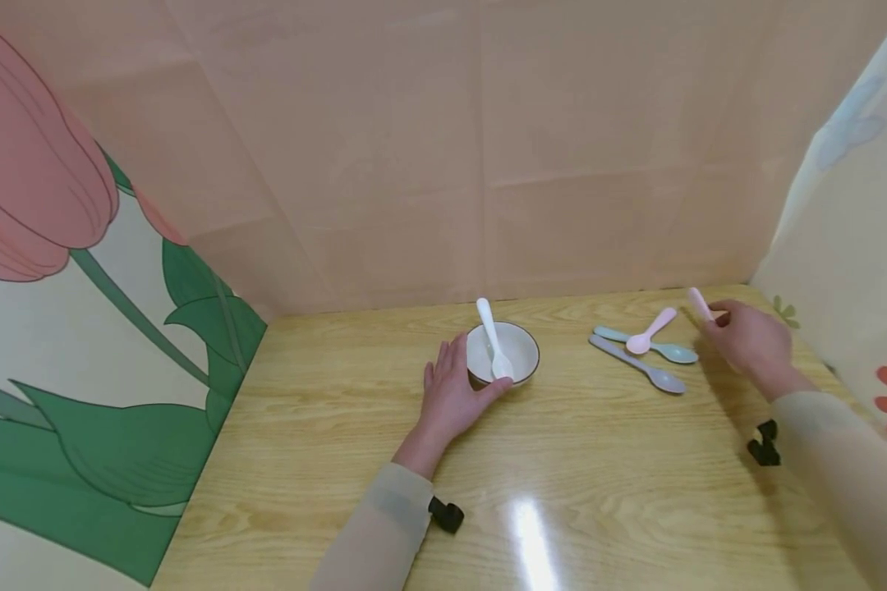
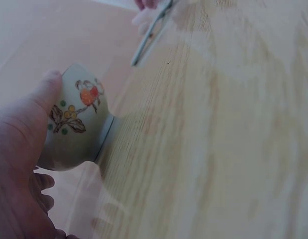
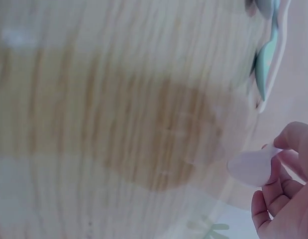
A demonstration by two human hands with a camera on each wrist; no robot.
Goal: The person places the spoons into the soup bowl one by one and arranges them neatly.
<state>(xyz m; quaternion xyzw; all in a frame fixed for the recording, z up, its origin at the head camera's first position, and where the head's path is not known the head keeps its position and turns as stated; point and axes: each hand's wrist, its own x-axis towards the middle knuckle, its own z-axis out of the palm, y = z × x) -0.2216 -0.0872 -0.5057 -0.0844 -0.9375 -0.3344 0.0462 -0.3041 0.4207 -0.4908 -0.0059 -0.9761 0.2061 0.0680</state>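
My left hand [image 1: 451, 398] holds the near left side of a small white bowl [image 1: 521, 345] with a dark rim. In the left wrist view its outside bears a painted fruit and leaf pattern, with the thumb along one side. A white spoon [image 1: 491, 332] leans inside the bowl, handle up over the far rim. At the right, my right hand [image 1: 750, 336] pinches a pink spoon [image 1: 699, 304] above the table; the right wrist view shows the spoon's pale bowl end [image 3: 251, 168] by the fingertips. Beside that hand lie a second pink spoon [image 1: 652, 331], a teal spoon [image 1: 673, 353] and a greyish-lilac spoon [image 1: 639, 364].
The second pink spoon lies across the teal one. All stand on a wood-grain table [image 1: 325, 435], with a plain pinkish sheet [image 1: 414, 164] behind it. A tulip-patterned panel [image 1: 118, 328] borders the left, and a floral panel [image 1: 857, 271] the right.
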